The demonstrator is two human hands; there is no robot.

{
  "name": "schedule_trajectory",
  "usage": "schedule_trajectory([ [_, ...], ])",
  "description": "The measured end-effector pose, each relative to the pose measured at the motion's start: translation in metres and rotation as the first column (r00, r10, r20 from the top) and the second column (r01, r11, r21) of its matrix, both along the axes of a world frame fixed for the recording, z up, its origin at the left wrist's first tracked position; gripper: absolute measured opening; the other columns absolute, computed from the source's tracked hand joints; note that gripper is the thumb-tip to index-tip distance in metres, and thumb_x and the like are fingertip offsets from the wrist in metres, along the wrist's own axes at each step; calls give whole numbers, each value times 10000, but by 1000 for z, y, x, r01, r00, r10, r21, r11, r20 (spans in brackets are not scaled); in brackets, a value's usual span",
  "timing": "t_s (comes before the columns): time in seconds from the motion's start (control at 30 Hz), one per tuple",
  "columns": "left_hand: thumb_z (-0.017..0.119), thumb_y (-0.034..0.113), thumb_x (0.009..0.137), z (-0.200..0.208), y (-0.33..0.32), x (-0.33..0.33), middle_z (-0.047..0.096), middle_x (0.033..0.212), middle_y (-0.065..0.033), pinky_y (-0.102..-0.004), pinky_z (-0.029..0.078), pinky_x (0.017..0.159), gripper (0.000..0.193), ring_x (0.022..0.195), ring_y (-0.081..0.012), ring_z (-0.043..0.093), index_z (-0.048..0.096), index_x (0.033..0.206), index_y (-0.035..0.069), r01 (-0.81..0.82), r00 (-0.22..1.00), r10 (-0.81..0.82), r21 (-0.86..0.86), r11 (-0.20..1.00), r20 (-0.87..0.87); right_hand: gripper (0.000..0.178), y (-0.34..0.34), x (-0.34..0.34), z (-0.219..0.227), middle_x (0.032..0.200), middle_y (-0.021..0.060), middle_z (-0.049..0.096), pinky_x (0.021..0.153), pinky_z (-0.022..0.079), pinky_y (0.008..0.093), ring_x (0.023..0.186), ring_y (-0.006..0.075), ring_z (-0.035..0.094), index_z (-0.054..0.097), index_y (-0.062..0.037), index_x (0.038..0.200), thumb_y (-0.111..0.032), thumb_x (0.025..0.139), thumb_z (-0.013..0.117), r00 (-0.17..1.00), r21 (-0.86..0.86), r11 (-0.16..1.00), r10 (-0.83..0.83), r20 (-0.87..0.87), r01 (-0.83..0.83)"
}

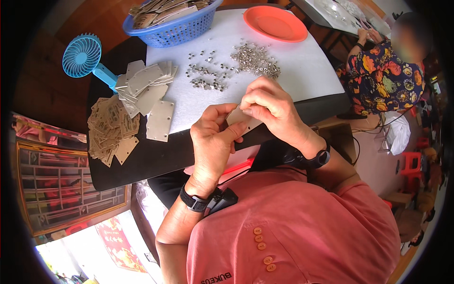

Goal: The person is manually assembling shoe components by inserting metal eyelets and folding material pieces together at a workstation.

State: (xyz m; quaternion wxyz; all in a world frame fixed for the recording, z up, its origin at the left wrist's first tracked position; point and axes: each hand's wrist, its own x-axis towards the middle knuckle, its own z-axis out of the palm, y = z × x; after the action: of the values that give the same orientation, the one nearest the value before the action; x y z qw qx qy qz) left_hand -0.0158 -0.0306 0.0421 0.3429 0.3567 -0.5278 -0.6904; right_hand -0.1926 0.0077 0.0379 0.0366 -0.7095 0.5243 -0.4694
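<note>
My left hand grips a flat grey card with small holes, thumb on its face, just past the table's front edge. At the card's upper right part, my right hand is closed in a pinch against it. Whatever sits between those fingertips is hidden. Beyond my hands lie a heap of small silver metal pieces and, left of it, looser rows of similar pieces. Grey cards with punched holes lie overlapped to the left, beside a pile of brown printed cards.
A blue basket full of cards stands at the back left, and an orange-red plate at the back right. The blue handheld fan is by the left edge. A white sheet covers the black table. Another person works at upper right.
</note>
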Motion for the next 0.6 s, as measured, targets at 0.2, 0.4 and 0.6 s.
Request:
schedule_trajectory([
  [0.2,712,-45,836,3,-4,2,703,870,-108,-190,402,421,335,585,-98,606,608,1154,-63,23,999,-20,60,998,-47,132,-2,-7,2,903,58,552,713,461,325,822,206,561,627,-42,892,28,819,712,997,49,996,76,12,-77],
  [0.4,702,-63,825,7,-11,2,705,892,-132,-196,393,400,353,558,-110,605,598,1162,-80,78,996,-72,128,989,-46,123,-11,-15,7,893,49,551,709,459,330,817,210,564,605,-46,877,16,827,698,997,111,991,70,40,-74],
  [0.6,698,-65,826,6,-11,0,705,894,-142,-200,397,390,355,549,-114,607,589,1163,-91,66,997,-61,132,989,-41,131,-11,-14,5,895,42,558,757,449,369,834,255,567,598,-69,860,-10,807,702,990,56,993,104,-92,-99],
])
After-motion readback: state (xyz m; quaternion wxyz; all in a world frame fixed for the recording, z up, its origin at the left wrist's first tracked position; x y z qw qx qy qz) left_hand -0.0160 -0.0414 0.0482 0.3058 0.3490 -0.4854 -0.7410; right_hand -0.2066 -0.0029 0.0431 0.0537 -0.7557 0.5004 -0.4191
